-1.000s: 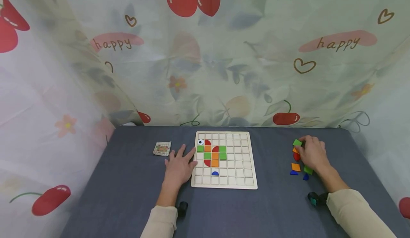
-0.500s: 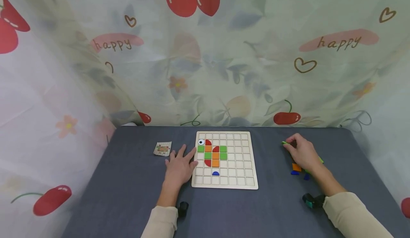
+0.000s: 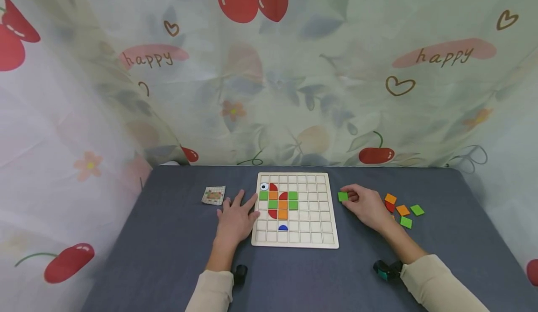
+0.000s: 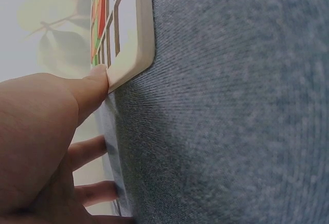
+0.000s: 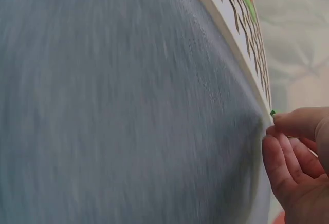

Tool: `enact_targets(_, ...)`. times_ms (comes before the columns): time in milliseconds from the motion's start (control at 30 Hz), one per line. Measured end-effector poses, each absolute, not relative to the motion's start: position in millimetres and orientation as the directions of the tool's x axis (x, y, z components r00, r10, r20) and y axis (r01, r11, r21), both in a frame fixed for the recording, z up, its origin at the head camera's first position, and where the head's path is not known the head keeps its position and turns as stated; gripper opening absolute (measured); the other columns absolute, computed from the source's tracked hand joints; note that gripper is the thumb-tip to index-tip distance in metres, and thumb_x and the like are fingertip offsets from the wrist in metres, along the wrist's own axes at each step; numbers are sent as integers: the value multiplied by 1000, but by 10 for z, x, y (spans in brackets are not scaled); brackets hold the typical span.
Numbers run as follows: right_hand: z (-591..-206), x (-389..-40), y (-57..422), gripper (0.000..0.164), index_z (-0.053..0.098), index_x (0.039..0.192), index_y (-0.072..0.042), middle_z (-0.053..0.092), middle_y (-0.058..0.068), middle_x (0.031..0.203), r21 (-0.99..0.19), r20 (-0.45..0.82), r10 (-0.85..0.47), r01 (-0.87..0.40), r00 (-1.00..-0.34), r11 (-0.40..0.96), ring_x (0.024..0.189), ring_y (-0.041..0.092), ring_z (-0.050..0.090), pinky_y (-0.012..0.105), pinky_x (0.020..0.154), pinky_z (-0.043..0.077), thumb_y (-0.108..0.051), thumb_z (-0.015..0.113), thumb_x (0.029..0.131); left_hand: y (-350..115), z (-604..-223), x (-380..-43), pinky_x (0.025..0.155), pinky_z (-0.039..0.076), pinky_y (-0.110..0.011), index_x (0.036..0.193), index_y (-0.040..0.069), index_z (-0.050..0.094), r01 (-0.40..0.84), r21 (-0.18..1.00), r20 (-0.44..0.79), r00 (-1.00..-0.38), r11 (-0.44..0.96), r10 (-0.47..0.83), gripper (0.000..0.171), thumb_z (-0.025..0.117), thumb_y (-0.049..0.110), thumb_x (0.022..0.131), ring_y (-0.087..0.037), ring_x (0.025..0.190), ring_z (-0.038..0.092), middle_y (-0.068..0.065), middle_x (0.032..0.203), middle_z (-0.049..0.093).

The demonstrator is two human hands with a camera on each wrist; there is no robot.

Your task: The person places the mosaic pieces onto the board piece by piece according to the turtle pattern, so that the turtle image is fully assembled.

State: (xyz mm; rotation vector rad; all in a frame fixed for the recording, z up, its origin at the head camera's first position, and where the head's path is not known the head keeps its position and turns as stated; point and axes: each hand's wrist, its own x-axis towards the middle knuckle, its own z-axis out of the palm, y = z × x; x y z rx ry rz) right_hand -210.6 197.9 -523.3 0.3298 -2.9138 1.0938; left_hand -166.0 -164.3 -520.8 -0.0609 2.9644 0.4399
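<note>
A pale wooden grid board [image 3: 311,225] lies on the table with green, orange and red tiles, a round eye tile [image 3: 264,187] and a blue half-round tile [image 3: 283,227] in its cells. My left hand [image 3: 235,221] rests at the board's left side, fingers spread, its thumb touching the edge [image 4: 146,44]. Just right of the board, my right hand [image 3: 367,207] pinches a green square tile [image 3: 343,196] between thumb and fingertips. Only a sliver of the green tile [image 5: 273,113] shows in the right wrist view.
Loose tiles lie beyond the right hand: orange [image 3: 402,210], red [image 3: 390,206] and green [image 3: 417,209], some partly hidden by the wrist. A small pattern card [image 3: 213,195] lies left of the board. A printed curtain [image 3: 269,92] hangs behind the dark cloth-covered table [image 3: 168,237].
My right hand has picked the green tile from the loose tiles and carried it left, near the board's right edge. The left hand has stayed in place.
</note>
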Motion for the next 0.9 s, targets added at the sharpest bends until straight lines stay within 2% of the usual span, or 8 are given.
enact_targets(167, -5287, -2051, 1734, 31, 72, 118, -6, 70, 8, 102, -671, 78, -246, -233, -966, 704, 84, 13, 66, 27, 76, 57, -17, 79, 90, -1626, -5228, -1668, 112, 31, -78, 156, 33, 43, -56, 293, -147, -989, 954, -13, 57, 57, 45, 103, -54, 149, 29, -12, 167, 32)
enact_targets(267, -5295, -2017, 1570, 29, 74, 114, -9, 65, 3, 97, -673, 96, -280, -270, -955, 689, 81, 8, 60, 21, 72, 52, -20, 81, 88, -1625, -5230, -1669, 112, 31, -78, 157, 33, 43, -54, 294, -148, -989, 954, -10, 57, 57, 45, 103, -54, 149, 29, -12, 167, 32)
enact_targets(367, -5274, -1987, 1389, 28, 74, 114, -9, 63, 1, 95, -664, 112, -331, -318, -937, 676, 78, 7, 55, 22, 71, 49, -21, 80, 89, -1629, -5224, -1666, 112, 31, -77, 157, 34, 42, -60, 287, -150, -989, 956, -17, 57, 56, 46, 103, -53, 150, 29, -11, 168, 32)
enact_targets(500, -5227, -1944, 1174, 30, 72, 118, -8, 64, 2, 98, -671, 100, -383, -346, -918, 656, 79, 7, 54, 25, 73, 49, -20, 78, 90, -1631, -5232, -1682, 112, 31, -77, 157, 34, 42, -59, 280, -150, -989, 958, -17, 57, 56, 46, 103, -54, 150, 29, -11, 168, 32)
enact_targets(700, -5261, -1896, 1004, 27, 73, 115, -11, 67, 1, 103, -683, 74, -422, -354, -904, 639, 80, 5, 56, 22, 73, 50, -23, 79, 90, -1629, -5255, -1697, 112, 30, -77, 157, 35, 41, -60, 283, -157, -987, 957, -16, 57, 55, 47, 103, -53, 150, 28, -11, 169, 30)
enact_targets(900, -5324, -1874, 925, 26, 74, 113, -14, 63, -1, 101, -693, 66, -429, -351, -901, 630, 78, 7, 52, 20, 71, 47, -24, 80, 90, -1641, -5239, -1697, 113, 30, -77, 157, 35, 40, -66, 276, -160, -987, 959, -22, 58, 55, 47, 103, -53, 151, 27, -10, 169, 30)
